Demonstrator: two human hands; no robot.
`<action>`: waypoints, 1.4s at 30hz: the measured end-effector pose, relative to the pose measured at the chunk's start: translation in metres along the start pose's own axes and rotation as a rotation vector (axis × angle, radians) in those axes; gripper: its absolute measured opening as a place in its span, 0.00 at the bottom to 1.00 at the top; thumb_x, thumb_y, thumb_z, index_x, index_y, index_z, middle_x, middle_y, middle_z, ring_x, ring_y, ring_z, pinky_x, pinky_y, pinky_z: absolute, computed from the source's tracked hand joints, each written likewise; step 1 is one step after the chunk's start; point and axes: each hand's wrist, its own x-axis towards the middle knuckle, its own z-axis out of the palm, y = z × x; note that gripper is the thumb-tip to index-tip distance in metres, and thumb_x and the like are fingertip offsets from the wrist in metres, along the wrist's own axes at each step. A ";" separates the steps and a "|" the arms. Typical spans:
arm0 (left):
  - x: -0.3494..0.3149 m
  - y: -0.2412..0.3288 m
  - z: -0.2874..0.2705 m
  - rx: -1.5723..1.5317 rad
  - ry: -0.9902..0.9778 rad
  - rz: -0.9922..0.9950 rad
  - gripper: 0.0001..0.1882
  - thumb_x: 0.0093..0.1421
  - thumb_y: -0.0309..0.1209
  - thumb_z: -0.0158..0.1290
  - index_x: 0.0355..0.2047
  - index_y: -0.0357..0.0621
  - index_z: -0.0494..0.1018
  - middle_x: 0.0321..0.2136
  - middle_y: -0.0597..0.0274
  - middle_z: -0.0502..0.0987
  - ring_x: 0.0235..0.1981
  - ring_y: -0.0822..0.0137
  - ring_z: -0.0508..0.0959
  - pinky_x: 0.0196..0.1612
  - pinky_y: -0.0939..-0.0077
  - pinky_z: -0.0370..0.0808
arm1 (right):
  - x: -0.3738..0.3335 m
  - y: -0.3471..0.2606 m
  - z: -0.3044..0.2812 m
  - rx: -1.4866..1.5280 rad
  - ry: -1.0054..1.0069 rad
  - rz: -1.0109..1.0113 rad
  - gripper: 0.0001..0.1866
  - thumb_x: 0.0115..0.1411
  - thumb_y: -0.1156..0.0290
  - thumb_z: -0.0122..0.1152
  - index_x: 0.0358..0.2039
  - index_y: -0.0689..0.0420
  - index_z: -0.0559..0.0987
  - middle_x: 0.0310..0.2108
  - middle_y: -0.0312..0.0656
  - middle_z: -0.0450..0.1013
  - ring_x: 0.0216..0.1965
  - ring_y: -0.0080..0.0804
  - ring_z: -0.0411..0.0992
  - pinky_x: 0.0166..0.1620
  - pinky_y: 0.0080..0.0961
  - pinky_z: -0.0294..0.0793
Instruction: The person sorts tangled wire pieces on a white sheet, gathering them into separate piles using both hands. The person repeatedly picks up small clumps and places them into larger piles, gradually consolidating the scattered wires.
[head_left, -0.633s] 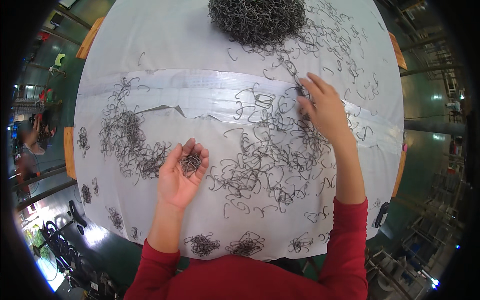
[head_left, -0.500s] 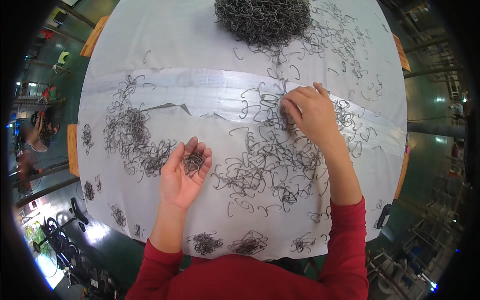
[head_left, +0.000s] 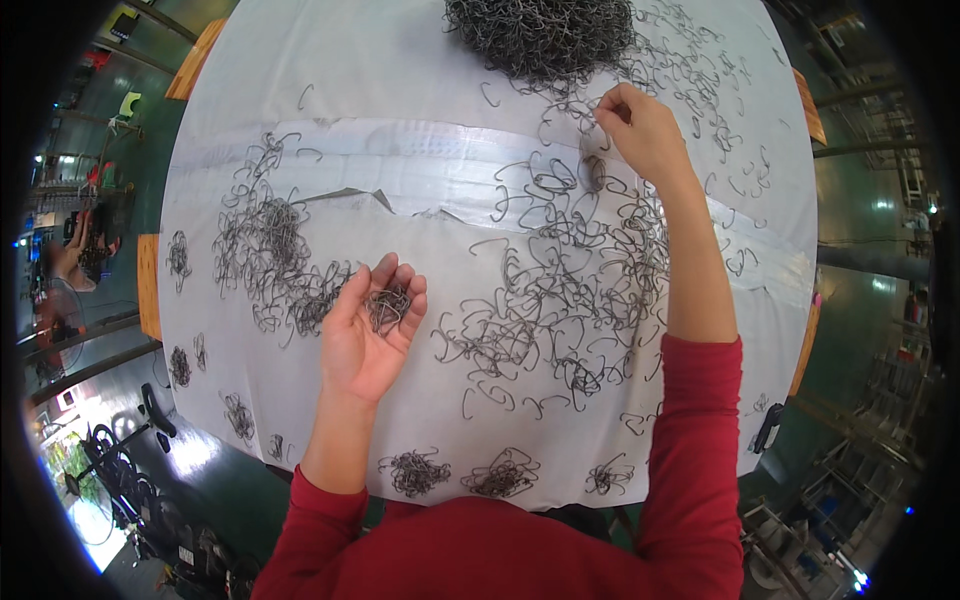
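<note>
My left hand (head_left: 362,350) is turned palm up with its fingers curled round a small tangle of dark wire hooks (head_left: 387,309). Farther out to the right, my right hand (head_left: 643,135) hovers over the table with thumb and fingertips pinched together; whatever is between them cannot be made out. It is nearest to loose hooks below the big heap of hooks (head_left: 545,38) at the far side. A wide scatter of bent hooks (head_left: 570,290) lies between my forearms, on the right half. Another loose pile (head_left: 278,238) lies left of my left hand.
Small clumps of hooks line the near edge (head_left: 415,472) and the left edge (head_left: 180,366). Wrinkled clear tape (head_left: 430,160) crosses the white table cover (head_left: 400,90). A black object (head_left: 768,428) sits at the right rim. Beyond the table at left are a person (head_left: 75,258) and a bicycle (head_left: 105,470).
My right hand has moved from the scattered hooks farther away, toward the big heap, its fingers now pinched. My left hand still cups its tangle, nearly in place. The view has shifted slightly.
</note>
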 end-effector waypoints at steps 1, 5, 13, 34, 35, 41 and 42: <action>0.001 0.000 0.000 0.011 0.010 0.004 0.14 0.65 0.34 0.42 0.41 0.37 0.71 0.38 0.56 0.74 0.42 0.61 0.75 0.44 0.70 0.77 | -0.001 0.003 -0.003 0.014 -0.039 -0.021 0.09 0.50 0.67 0.59 0.29 0.57 0.78 0.26 0.43 0.76 0.28 0.36 0.74 0.35 0.31 0.71; 0.003 0.000 -0.006 -0.003 -0.002 -0.014 0.14 0.65 0.34 0.42 0.41 0.37 0.71 0.38 0.56 0.74 0.42 0.61 0.75 0.44 0.70 0.77 | -0.007 -0.008 -0.023 0.293 -0.085 0.177 0.09 0.50 0.67 0.62 0.30 0.59 0.79 0.24 0.37 0.75 0.24 0.23 0.71 0.31 0.21 0.68; 0.006 -0.007 -0.004 0.000 -0.020 -0.030 0.14 0.65 0.33 0.42 0.42 0.36 0.71 0.37 0.56 0.74 0.43 0.61 0.74 0.45 0.70 0.76 | -0.017 0.005 -0.035 0.516 -0.242 0.362 0.09 0.52 0.69 0.62 0.30 0.61 0.78 0.26 0.35 0.74 0.23 0.17 0.68 0.25 0.12 0.61; -0.017 -0.012 -0.014 -0.027 -0.019 -0.027 0.16 0.65 0.33 0.41 0.45 0.31 0.67 0.39 0.51 0.72 0.45 0.57 0.73 0.49 0.67 0.75 | -0.273 -0.069 -0.005 0.236 -0.756 0.089 0.07 0.50 0.67 0.59 0.29 0.55 0.79 0.26 0.42 0.75 0.28 0.39 0.74 0.34 0.31 0.72; -0.019 -0.014 -0.015 -0.024 -0.002 -0.026 0.16 0.65 0.33 0.41 0.45 0.31 0.67 0.39 0.52 0.72 0.45 0.57 0.73 0.49 0.67 0.75 | -0.278 -0.072 -0.008 0.216 -0.739 0.104 0.08 0.50 0.67 0.60 0.29 0.54 0.79 0.27 0.42 0.75 0.28 0.40 0.74 0.34 0.32 0.72; -0.019 -0.016 -0.015 -0.031 -0.025 -0.034 0.15 0.65 0.32 0.41 0.44 0.33 0.68 0.39 0.54 0.73 0.44 0.59 0.74 0.48 0.68 0.75 | -0.211 -0.037 -0.012 0.037 -0.163 0.033 0.10 0.52 0.70 0.58 0.37 0.55 0.77 0.33 0.41 0.72 0.30 0.40 0.72 0.34 0.32 0.71; -0.017 -0.016 -0.012 -0.026 -0.038 -0.032 0.14 0.65 0.32 0.41 0.43 0.34 0.69 0.39 0.55 0.73 0.44 0.60 0.74 0.48 0.69 0.76 | -0.192 -0.030 -0.010 0.000 -0.085 0.036 0.11 0.51 0.70 0.59 0.37 0.55 0.77 0.35 0.41 0.72 0.33 0.39 0.72 0.37 0.31 0.71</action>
